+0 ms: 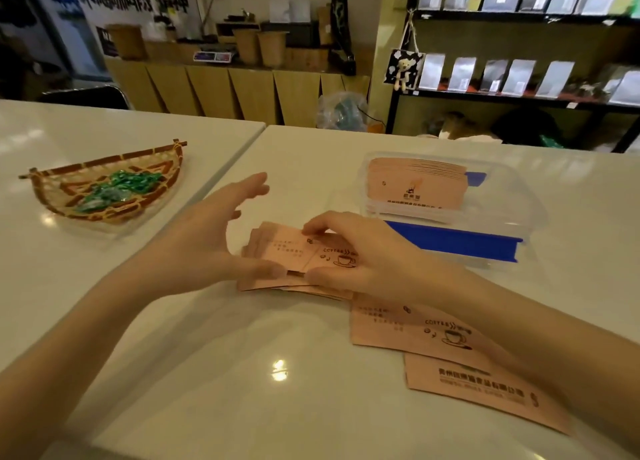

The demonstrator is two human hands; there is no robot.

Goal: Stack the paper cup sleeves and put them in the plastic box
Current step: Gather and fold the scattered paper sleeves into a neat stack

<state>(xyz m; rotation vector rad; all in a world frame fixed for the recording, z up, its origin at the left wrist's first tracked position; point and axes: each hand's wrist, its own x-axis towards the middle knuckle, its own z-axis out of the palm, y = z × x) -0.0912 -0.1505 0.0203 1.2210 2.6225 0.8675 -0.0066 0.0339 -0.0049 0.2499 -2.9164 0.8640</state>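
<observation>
Paper cup sleeves, flattened pink card printed with a coffee-cup drawing and text, lie in a loose pile at the centre of the white worktop in the head view. The right hand pinches the pile, thumb on the near edge and fingers on the far edge. The left hand stands at nine o'clock of the pile, palm toward it and fingers spread, holding nothing. Two more loose sleeves lie at five o'clock. At one o'clock the clear plastic box already holds a stack. Such thin card looks light, slippery and easily bent; gripping both long edges and squaring the ends should suit best.
</observation>
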